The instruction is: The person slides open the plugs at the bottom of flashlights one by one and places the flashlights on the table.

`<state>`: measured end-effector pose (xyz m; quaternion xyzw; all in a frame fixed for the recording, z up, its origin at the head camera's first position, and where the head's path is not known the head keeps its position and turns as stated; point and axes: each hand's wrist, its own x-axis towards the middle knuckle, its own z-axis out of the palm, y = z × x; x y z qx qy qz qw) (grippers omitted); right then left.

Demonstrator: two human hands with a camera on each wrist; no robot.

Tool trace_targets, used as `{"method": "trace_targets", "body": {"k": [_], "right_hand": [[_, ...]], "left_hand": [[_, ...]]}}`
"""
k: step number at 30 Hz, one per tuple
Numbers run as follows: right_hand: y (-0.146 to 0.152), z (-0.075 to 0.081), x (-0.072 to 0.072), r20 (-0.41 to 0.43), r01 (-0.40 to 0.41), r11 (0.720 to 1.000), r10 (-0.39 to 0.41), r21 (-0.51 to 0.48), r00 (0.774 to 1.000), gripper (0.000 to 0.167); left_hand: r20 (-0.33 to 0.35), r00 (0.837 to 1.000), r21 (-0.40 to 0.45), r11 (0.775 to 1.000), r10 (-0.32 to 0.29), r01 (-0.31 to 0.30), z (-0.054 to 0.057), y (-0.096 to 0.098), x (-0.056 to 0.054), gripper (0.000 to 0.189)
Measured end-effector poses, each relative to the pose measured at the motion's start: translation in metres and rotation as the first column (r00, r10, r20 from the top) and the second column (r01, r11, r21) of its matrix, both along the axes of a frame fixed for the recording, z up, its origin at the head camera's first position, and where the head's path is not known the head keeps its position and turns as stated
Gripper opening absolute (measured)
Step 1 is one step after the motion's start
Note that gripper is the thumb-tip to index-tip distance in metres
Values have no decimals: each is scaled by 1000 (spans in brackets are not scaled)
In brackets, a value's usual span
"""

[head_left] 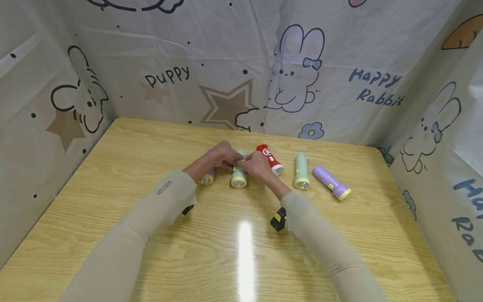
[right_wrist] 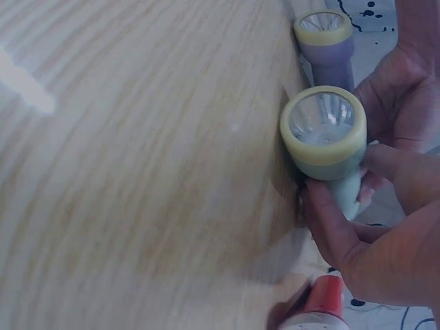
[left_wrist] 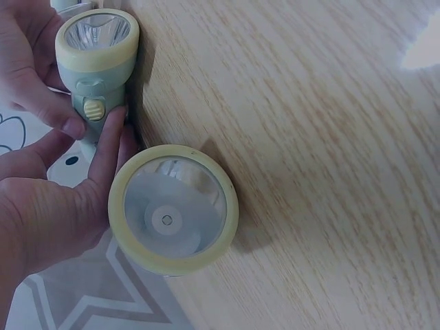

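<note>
Sleeves foremost, your left hand and right hand pinch the left green flashlight, apparently aligning it; releasing needs steadiness.

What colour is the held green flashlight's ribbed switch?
Pale yellow ribbed switch, clearest in left wrist view.

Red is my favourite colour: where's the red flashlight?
In the head view, the red flashlight lies just right of centre, between the right hand and the rightmost green flashlight.

Even light; white glare streak on bench; soft shadows beside flashlights; right wrist view dimmer, hazy
</note>
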<state>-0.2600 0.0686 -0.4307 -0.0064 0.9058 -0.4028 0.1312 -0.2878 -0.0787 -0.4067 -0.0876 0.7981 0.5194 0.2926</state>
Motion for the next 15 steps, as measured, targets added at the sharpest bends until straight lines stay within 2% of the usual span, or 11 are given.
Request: {"method": "trace_targets", "body": {"k": [3, 9, 13, 15], "right_hand": [[2, 6, 1, -5, -38, 999, 38, 10, 999, 47], [7, 21, -3, -13, -70, 996, 71, 51, 997, 29], [13, 33, -5, -36, -70, 995, 73, 65, 997, 43], [17, 40, -6, -70, -73, 991, 81, 108, 994, 44]], "left_hand": [[-7, 1000, 10, 1000, -3, 3, 1, 0, 1, 45], [-19, 1000, 22, 1000, -2, 2, 0, -1, 1, 46], [-20, 1000, 32, 1000, 3, -2, -1, -1, 2, 51], [-19, 1000, 31, 999, 7, -7, -1, -1, 2, 54]]}}
